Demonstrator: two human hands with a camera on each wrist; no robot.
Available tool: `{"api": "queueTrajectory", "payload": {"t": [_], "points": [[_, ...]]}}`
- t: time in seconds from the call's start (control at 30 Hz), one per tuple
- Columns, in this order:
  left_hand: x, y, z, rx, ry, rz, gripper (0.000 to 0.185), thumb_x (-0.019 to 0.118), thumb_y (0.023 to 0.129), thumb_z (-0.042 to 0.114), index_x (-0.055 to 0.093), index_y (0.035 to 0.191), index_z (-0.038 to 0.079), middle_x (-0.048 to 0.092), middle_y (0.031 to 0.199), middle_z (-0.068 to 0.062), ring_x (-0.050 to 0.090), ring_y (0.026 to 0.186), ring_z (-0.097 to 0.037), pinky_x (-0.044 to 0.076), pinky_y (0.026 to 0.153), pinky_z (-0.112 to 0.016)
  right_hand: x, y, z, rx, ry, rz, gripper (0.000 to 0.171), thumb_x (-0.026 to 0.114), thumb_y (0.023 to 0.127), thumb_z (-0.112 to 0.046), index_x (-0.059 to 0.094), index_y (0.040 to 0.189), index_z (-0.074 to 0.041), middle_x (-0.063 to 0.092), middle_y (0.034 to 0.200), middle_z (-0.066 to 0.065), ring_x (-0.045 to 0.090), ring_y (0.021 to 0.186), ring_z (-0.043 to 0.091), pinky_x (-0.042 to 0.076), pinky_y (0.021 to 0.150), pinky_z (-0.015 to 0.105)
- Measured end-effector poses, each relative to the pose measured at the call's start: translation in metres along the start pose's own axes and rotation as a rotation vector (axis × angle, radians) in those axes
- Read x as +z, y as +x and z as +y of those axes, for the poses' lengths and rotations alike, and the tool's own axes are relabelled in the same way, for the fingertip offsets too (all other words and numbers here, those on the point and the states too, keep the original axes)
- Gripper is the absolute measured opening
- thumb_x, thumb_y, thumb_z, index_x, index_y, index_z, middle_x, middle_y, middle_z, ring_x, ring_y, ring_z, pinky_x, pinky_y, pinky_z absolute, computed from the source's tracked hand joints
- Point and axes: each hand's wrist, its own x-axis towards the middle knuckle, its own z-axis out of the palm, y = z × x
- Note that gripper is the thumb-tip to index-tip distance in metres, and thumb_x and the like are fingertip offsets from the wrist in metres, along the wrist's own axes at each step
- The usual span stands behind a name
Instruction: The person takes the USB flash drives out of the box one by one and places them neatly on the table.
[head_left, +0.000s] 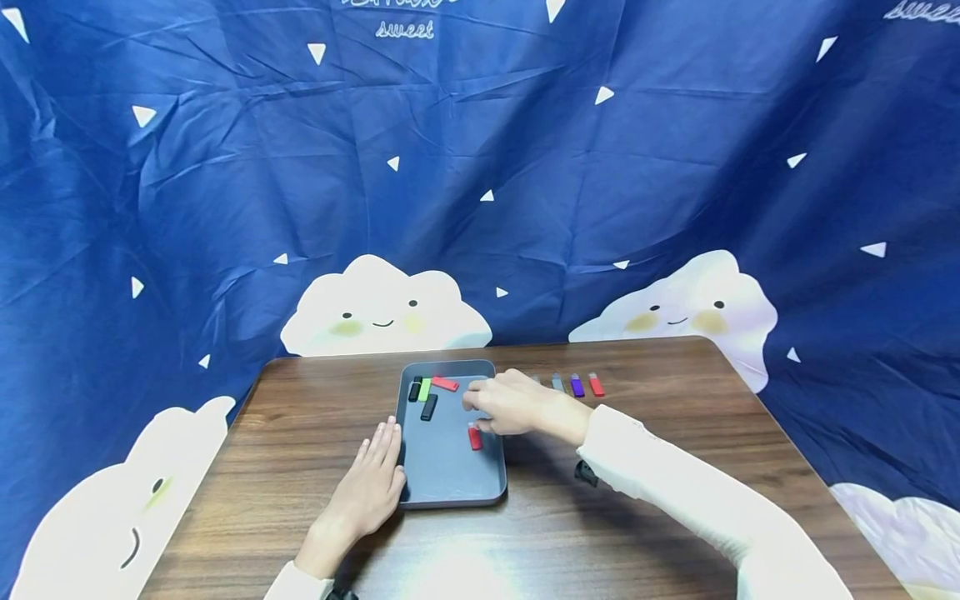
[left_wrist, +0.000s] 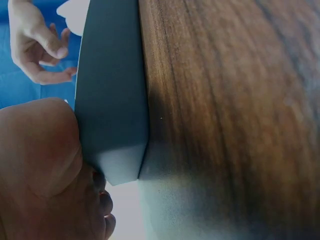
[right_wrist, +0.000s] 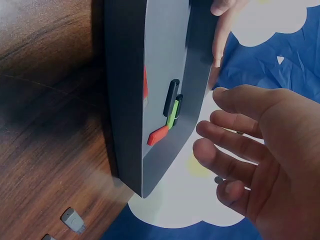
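My left hand (head_left: 365,485) lies along the left side of a grey tray (head_left: 450,487), its fingers straight and touching the wall. Over the tray's right part hovers my right hand (head_left: 517,403), its fingers loosely bent and nothing between them, as the right wrist view shows. Beneath it lies a red USB stick (head_left: 475,437). Toward the tray's far left are a black USB stick (head_left: 415,389), a green USB stick (head_left: 424,389), another red USB stick (head_left: 445,383) and a second black one (head_left: 429,407). The left wrist view shows the tray's outer wall (left_wrist: 111,90) beside the left hand.
Right of the tray, a grey USB stick (head_left: 557,382), a purple one (head_left: 577,386) and a red one (head_left: 596,384) stand in a row on the wooden table (head_left: 637,475); another is mostly hidden by the right hand. A blue cloth (head_left: 480,125) hangs behind.
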Motion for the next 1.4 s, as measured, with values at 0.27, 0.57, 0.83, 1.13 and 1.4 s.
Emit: {"api": "queueTrajectory", "payload": {"t": [0.27,0.57,0.83,1.13,1.4], "points": [[0.004,0.0,-0.003,0.016,-0.036,0.03,0.061,0.047,0.107,0.014,0.034,0.16,-0.013,0.032,0.17,-0.03,0.033,0.157,-0.048,0.032,0.126,-0.066,-0.002,0.008,-0.004,-0.004,-0.001,-0.075,0.027,0.078,0.097,-0.037,0.074,0.117,-0.019,0.075,0.116,-0.002,0.067,0.077,0.015,0.056,0.064,0.034],[-0.004,0.0,0.004,-0.027,0.003,-0.042,0.06,0.048,0.109,0.015,0.033,0.161,-0.011,0.029,0.173,-0.027,0.029,0.161,-0.044,0.028,0.131,-0.061,0.008,0.017,-0.009,-0.04,-0.101,-0.169,0.025,0.074,0.099,-0.042,0.073,0.111,-0.02,0.071,0.104,-0.006,0.064,0.074,0.012,0.058,0.064,0.034],[-0.001,0.001,0.0,0.001,-0.01,-0.015,0.061,0.047,0.108,0.016,0.034,0.161,-0.012,0.03,0.171,-0.029,0.031,0.159,-0.046,0.029,0.129,-0.063,0.015,0.024,-0.013,-0.061,-0.176,-0.176,0.025,0.079,0.095,-0.043,0.072,0.107,-0.021,0.072,0.103,-0.007,0.061,0.07,0.011,0.057,0.064,0.032],[0.003,0.001,-0.003,0.012,-0.026,0.006,0.061,0.046,0.107,0.015,0.033,0.16,-0.013,0.03,0.171,-0.03,0.031,0.159,-0.047,0.029,0.129,-0.063,0.018,0.03,-0.017,-0.031,-0.232,-0.264,0.039,0.078,0.095,-0.049,0.071,0.123,-0.022,0.071,0.115,-0.006,0.068,0.084,0.011,0.06,0.075,0.031],[-0.004,0.001,0.001,-0.024,0.001,-0.044,0.061,0.048,0.109,0.016,0.032,0.162,-0.011,0.027,0.173,-0.027,0.028,0.162,-0.043,0.027,0.131,-0.06,0.022,0.031,-0.016,-0.019,-0.279,-0.299,0.05,0.078,0.093,-0.054,0.07,0.129,-0.021,0.07,0.12,-0.004,0.072,0.09,0.013,0.062,0.077,0.031]]}}
